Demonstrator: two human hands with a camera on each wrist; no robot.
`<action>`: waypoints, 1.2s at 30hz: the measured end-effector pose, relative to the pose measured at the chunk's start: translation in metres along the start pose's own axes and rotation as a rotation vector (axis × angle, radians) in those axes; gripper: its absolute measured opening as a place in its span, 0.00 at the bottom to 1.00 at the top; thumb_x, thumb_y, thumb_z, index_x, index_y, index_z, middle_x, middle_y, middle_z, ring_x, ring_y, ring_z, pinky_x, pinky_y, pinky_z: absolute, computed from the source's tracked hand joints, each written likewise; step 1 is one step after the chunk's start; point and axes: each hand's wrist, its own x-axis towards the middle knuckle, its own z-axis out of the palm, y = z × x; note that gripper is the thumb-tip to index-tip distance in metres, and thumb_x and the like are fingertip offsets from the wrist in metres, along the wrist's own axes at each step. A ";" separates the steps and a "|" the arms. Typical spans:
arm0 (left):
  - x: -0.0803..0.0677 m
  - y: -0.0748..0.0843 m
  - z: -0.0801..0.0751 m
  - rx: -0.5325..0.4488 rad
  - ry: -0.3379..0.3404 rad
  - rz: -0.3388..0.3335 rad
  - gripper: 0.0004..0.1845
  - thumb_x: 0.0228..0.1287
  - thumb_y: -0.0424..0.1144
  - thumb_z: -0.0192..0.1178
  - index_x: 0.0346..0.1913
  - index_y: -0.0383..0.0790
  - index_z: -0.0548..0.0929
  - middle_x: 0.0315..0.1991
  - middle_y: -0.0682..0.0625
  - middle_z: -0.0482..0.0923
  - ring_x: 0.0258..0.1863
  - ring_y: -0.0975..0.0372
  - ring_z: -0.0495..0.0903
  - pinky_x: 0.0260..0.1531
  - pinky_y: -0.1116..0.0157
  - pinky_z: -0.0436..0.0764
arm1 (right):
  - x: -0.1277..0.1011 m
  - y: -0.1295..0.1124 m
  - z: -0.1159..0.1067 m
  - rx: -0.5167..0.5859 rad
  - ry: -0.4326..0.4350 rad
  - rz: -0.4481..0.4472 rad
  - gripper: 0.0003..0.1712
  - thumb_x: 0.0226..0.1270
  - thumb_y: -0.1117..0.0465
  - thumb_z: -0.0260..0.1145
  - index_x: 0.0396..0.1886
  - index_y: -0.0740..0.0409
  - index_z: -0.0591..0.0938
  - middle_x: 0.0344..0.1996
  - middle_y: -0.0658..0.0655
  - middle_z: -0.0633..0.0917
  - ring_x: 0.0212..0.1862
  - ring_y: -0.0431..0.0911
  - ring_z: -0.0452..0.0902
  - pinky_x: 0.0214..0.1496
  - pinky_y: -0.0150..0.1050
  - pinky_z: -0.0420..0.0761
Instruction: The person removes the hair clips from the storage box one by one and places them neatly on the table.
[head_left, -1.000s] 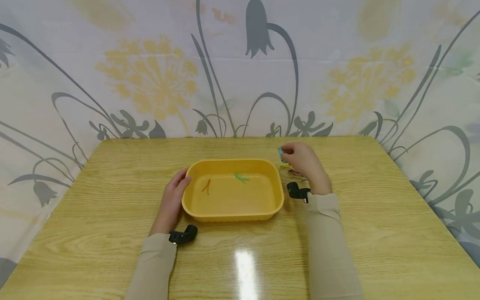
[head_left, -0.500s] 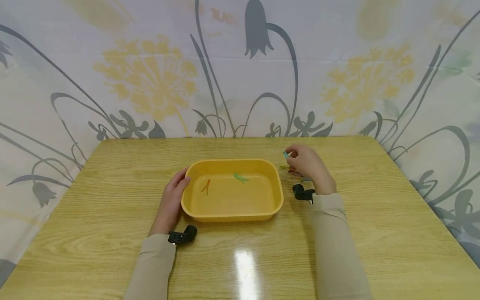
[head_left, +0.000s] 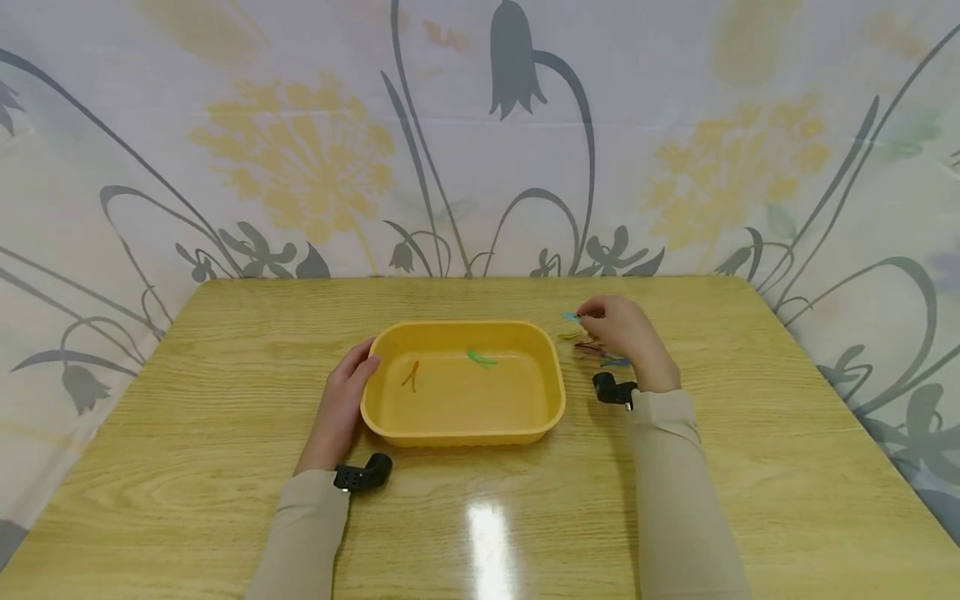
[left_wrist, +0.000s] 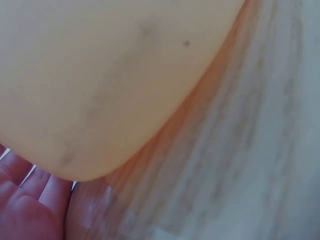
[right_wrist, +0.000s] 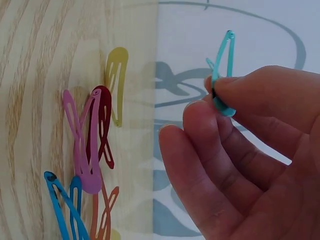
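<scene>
A yellow plastic tub sits mid-table with an orange hair clip and a green hair clip inside. My left hand rests against the tub's left wall, fingers straight along it. My right hand is just right of the tub's far corner and pinches a teal hair clip between thumb and fingertips. Under that hand lies a pile of clips on the wood: yellow, dark red, pink, blue and orange.
The wooden table is backed by a floral cloth that also drapes both sides. Black wrist cameras sit at the left cuff and the right cuff. A light glare lies on the near wood.
My right hand, still pinching the teal clip, drifted right and slightly down, away from the tub's corner and over the clip pile. The left hand and tub stayed put.
</scene>
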 end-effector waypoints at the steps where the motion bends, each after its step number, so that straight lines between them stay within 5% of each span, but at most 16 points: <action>1: 0.000 0.000 0.000 0.000 0.000 0.001 0.25 0.70 0.51 0.46 0.67 0.49 0.63 0.67 0.54 0.61 0.63 0.62 0.63 0.63 0.60 0.64 | 0.000 0.001 0.000 0.011 0.002 0.003 0.17 0.70 0.57 0.51 0.53 0.60 0.77 0.44 0.61 0.80 0.38 0.51 0.73 0.44 0.44 0.73; 7: 0.000 -0.001 -0.001 0.000 -0.005 -0.006 0.25 0.70 0.51 0.45 0.67 0.50 0.63 0.67 0.55 0.60 0.63 0.62 0.63 0.63 0.59 0.63 | 0.001 0.004 0.003 0.024 0.031 0.001 0.15 0.69 0.58 0.53 0.48 0.60 0.78 0.37 0.60 0.81 0.34 0.50 0.72 0.40 0.42 0.71; 14: -0.009 0.013 0.002 -0.024 -0.009 -0.029 0.24 0.71 0.46 0.44 0.68 0.47 0.62 0.68 0.52 0.58 0.65 0.60 0.61 0.64 0.59 0.61 | 0.002 0.009 0.004 0.021 0.057 -0.002 0.14 0.68 0.62 0.52 0.47 0.61 0.79 0.45 0.61 0.80 0.39 0.52 0.71 0.43 0.46 0.72; 19: -0.005 0.007 0.001 -0.021 -0.010 -0.022 0.25 0.71 0.49 0.45 0.68 0.48 0.62 0.68 0.53 0.59 0.65 0.61 0.61 0.64 0.60 0.61 | 0.001 0.014 0.006 0.024 0.077 -0.004 0.16 0.68 0.65 0.48 0.47 0.62 0.79 0.41 0.62 0.79 0.30 0.50 0.69 0.35 0.42 0.70; 22: -0.003 0.004 0.000 -0.017 -0.010 -0.017 0.25 0.70 0.50 0.45 0.68 0.50 0.63 0.68 0.55 0.59 0.64 0.62 0.61 0.64 0.60 0.62 | 0.002 0.016 0.007 0.039 0.080 -0.001 0.15 0.69 0.63 0.49 0.47 0.61 0.79 0.41 0.62 0.80 0.32 0.50 0.70 0.36 0.43 0.71; 29: -0.015 0.023 0.004 -0.026 -0.022 -0.034 0.25 0.72 0.45 0.43 0.69 0.45 0.61 0.69 0.50 0.58 0.66 0.59 0.60 0.65 0.59 0.60 | 0.004 0.024 0.011 0.073 0.085 0.023 0.15 0.68 0.61 0.51 0.48 0.60 0.79 0.48 0.62 0.79 0.44 0.54 0.71 0.47 0.49 0.72; 36: -0.018 0.028 0.005 -0.024 -0.021 -0.036 0.25 0.72 0.44 0.43 0.69 0.43 0.60 0.69 0.50 0.57 0.66 0.57 0.60 0.64 0.58 0.61 | 0.002 0.029 0.012 0.107 0.135 0.041 0.16 0.67 0.61 0.51 0.49 0.61 0.79 0.49 0.62 0.79 0.44 0.54 0.72 0.45 0.48 0.72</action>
